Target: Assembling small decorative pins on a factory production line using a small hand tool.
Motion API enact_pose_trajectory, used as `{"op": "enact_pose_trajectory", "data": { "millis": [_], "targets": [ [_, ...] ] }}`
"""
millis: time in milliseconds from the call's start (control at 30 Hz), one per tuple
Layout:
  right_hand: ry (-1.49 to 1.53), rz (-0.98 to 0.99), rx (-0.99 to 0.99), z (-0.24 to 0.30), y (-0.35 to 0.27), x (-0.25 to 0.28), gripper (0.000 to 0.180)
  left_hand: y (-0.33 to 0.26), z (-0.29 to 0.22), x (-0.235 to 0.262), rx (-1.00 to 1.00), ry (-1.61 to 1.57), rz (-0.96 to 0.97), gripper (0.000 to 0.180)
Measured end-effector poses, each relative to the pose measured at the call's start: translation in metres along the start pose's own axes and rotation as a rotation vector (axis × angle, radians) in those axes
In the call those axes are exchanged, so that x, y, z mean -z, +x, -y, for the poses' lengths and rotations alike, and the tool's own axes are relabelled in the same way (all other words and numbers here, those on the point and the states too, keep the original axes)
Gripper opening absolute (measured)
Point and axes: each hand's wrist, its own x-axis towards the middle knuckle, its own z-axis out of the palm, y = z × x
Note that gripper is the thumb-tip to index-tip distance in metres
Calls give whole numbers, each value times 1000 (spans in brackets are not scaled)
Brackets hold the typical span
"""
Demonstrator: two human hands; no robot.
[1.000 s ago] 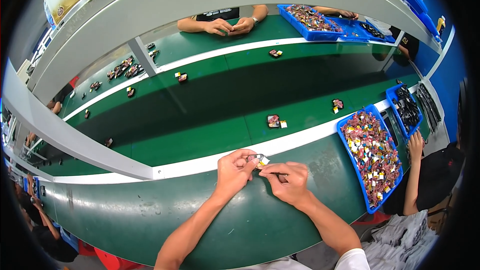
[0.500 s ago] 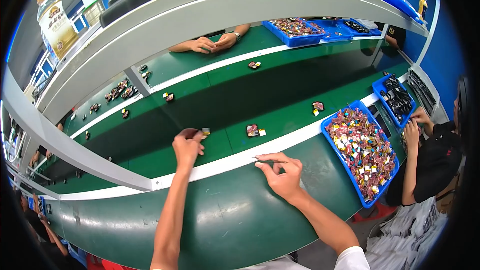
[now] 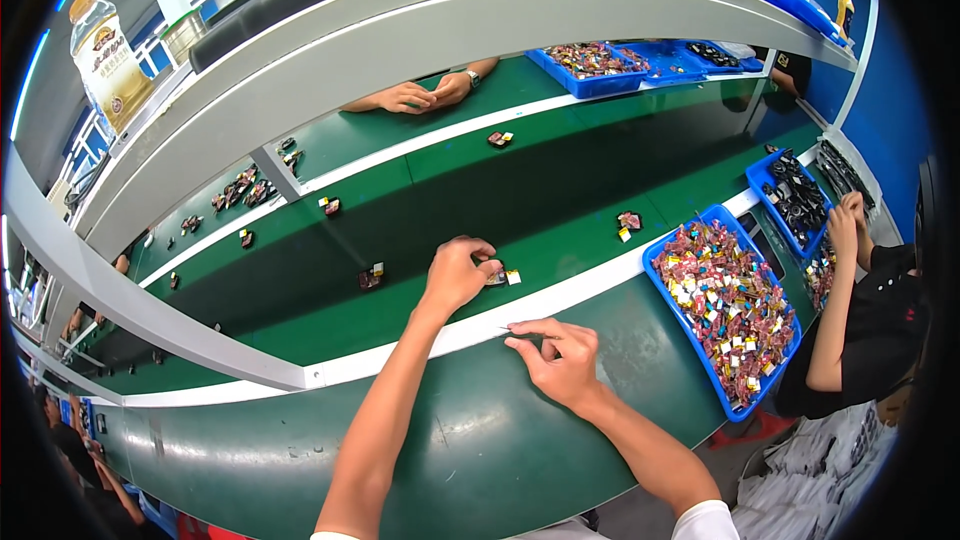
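Note:
My left hand [image 3: 462, 275] reaches over the green belt [image 3: 560, 250], its fingers loosely curled and the thumb a little apart. Right beneath its fingertips lies a small clear-wrapped packet with a white and yellow tag [image 3: 513, 277], partly hidden by the hand; whether they touch I cannot tell. Above the near green worktop [image 3: 440, 440], my right hand [image 3: 562, 360] pinches a thin dark pointed tool [image 3: 505, 329] between thumb and forefinger. Most of the tool is hidden in the fingers. Another tagged dark packet [image 3: 371, 278] lies on the belt left of my left hand.
A blue tray [image 3: 655, 290] heaped with tagged packets stands at my right. Beyond it, a co-worker's hands [image 3: 848, 225] work beside a blue tray of black parts [image 3: 795, 195]. Across the belt another person's hands [image 3: 430, 95] rest. A white shelf beam [image 3: 400, 50] crosses above.
My left hand has moved right, from one tagged packet to another. Packets on the belt have shifted slightly left. My right hand keeps its pinch on the tool, nearly in place.

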Motion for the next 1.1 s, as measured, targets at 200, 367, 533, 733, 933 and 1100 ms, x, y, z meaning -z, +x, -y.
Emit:
{"op": "enact_pose_trajectory", "data": {
  "millis": [200,367,533,733,933,1100],
  "targets": [
    [-10,29,23,-5,-2,2,18,7,-8,1,199,112,69,17],
    [-31,38,24,1,0,4,16,-9,-3,13,327,-14,50,19],
    [100,0,-150,-5,-2,3,12,-43,-10,18,422,-241,-3,15],
    [379,19,-455,1,3,-1,12,-102,-29,10,465,-681,-219,13],
    [345,28,-484,-5,1,8,13,-113,-34,-13,333,-728,-215,8],
    [295,60,-494,-1,2,6,12,-116,-25,-17,257,-661,-221,9]
  ]
}}
